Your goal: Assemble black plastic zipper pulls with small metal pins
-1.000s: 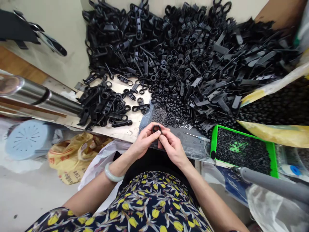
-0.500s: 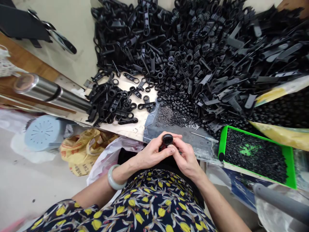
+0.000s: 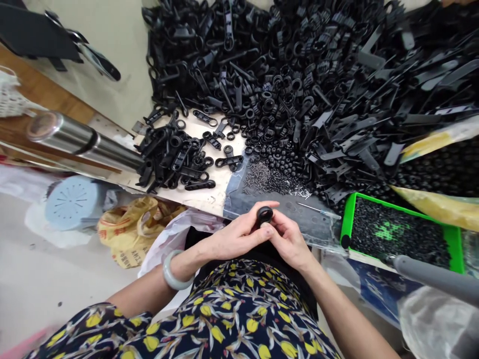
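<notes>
Between my two hands, over the front edge of the table, is a black plastic part with a ring-shaped end [image 3: 265, 214]. My left hand [image 3: 243, 233] closes on it from the left, thumb below the ring. From the right, the fingers of my right hand [image 3: 288, 238] pinch the same part; its lower portion is hidden by the fingers. Just beyond lies a dark work mat [image 3: 277, 203] bearing small grey pins [image 3: 257, 174], black beads [image 3: 277, 157] and a thin screwdriver [image 3: 318, 210].
A huge heap of black plastic parts [image 3: 269, 65] covers the back. Assembled-looking pieces [image 3: 179, 154] are piled at left beside a steel thermos [image 3: 90, 142]. A green tray [image 3: 348, 219] of tiny black pieces stands at right, near a grey bar [image 3: 434, 279]. A blue stool [image 3: 73, 202] is below left.
The view has shifted, so the table things appear further left-to-right across the picture. The ring end has turned in my fingers; both hands keep hold of the part.
</notes>
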Demonstrator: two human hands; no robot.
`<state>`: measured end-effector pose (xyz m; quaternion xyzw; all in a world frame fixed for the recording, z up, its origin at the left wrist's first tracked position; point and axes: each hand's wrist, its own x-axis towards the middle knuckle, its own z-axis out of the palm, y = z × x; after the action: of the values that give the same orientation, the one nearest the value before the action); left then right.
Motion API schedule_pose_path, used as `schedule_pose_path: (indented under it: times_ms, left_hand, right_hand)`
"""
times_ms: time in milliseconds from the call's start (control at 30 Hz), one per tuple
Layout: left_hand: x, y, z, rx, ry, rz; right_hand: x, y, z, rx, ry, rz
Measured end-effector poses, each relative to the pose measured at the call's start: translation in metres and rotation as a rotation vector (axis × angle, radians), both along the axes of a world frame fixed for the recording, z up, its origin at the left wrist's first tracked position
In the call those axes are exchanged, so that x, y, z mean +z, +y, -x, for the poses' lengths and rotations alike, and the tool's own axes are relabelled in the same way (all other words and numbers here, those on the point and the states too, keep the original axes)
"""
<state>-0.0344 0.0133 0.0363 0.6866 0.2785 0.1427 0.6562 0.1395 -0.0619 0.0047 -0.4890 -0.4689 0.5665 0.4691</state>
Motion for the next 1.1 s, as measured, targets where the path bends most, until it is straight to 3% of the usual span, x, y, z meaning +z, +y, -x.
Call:
schedule_pose_path:
  times_ms: [167, 367, 567, 733, 800, 900, 1000, 1100]
  left_hand:
    - [-0.001, -0.005, -0.004, 0.056, -0.092, 0.093]
    - [0.001, -0.014, -0.012, 0.133, -0.198, 0.272]
    - [-0.004, -0.018, -0.01, 0.118, -0.106, 0.234]
    - [0.005, -0.004, -0.001, 0.001, -0.205, 0.196]
    - [0.009, 0.006, 0.005, 0.002, -0.174, 0.088]
    - [0.003, 0.018, 0.014, 0.126, -0.019, -0.251]
    - [-0.023, 0.023, 0.016, 0.264, 0.063, -0.539]
    - [-0.057, 0.021, 0.017, 0.317, 0.102, -0.806]
  right_hand:
    - [0.0, 0.0, -0.003, 0.028, -0.01, 0.017]
    - [-0.003, -0.01, 0.003, -0.058, -0.077, -0.02]
    - [-0.005, -0.017, 0.003, -0.042, -0.204, 0.018]
    - [0.006, -0.01, -0.003, -0.008, -0.392, -0.225]
    - [0.008, -0.004, -0.005, -0.013, -0.526, -0.358]
    - [0.003, 0.009, -0.009, -0.073, -0.864, -0.531]
    - [-0.013, 0.025, -0.014, -0.053, -1.185, -0.612]
    - [-0.029, 0.032, -0.016, 0.013, -1.285, -0.684]
